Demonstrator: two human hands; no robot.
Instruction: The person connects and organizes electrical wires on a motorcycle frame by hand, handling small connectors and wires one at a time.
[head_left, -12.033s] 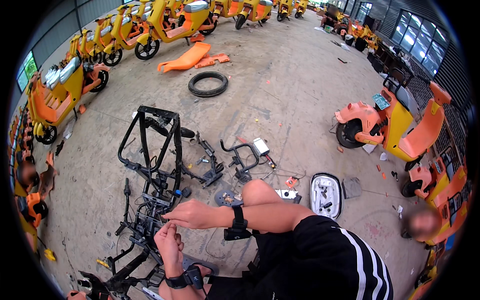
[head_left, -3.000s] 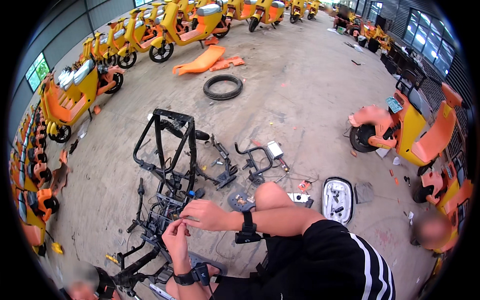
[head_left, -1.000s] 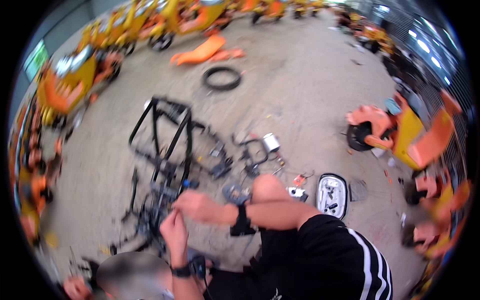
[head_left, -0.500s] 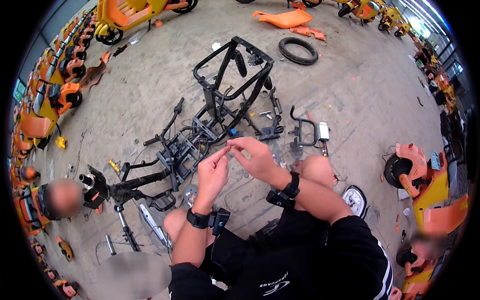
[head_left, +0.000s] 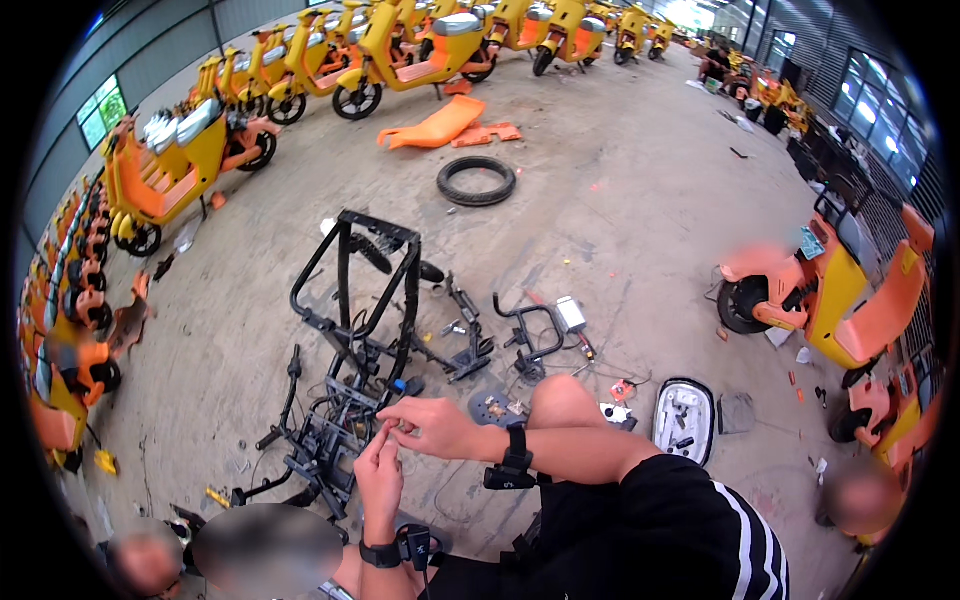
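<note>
In front of my knees, my left hand (head_left: 378, 480) and my right hand (head_left: 437, 428) meet at the fingertips. Both are closed in a pinch; anything between the fingers is too small to make out. Just beyond them lies a stripped black scooter frame (head_left: 412, 290), its tall tubular rear rack standing up and loose cables around its middle. A blue-capped part (head_left: 401, 386) shows close to my right fingers. My hands hide some of the frame's lower section.
Beyond the frame lie a tyre (head_left: 477, 199) and an orange body panel (head_left: 445, 124). To the right are a bent black bracket (head_left: 535, 350), a silver box (head_left: 570, 313) and a black-rimmed white tray (head_left: 659, 425) with small parts. Yellow-orange scooters (head_left: 375, 55) line the back and sides.
My view has tilted up and turned right, so the frame and tyre sit farther left and lower. My hands stay pinched together at the fingertips.
</note>
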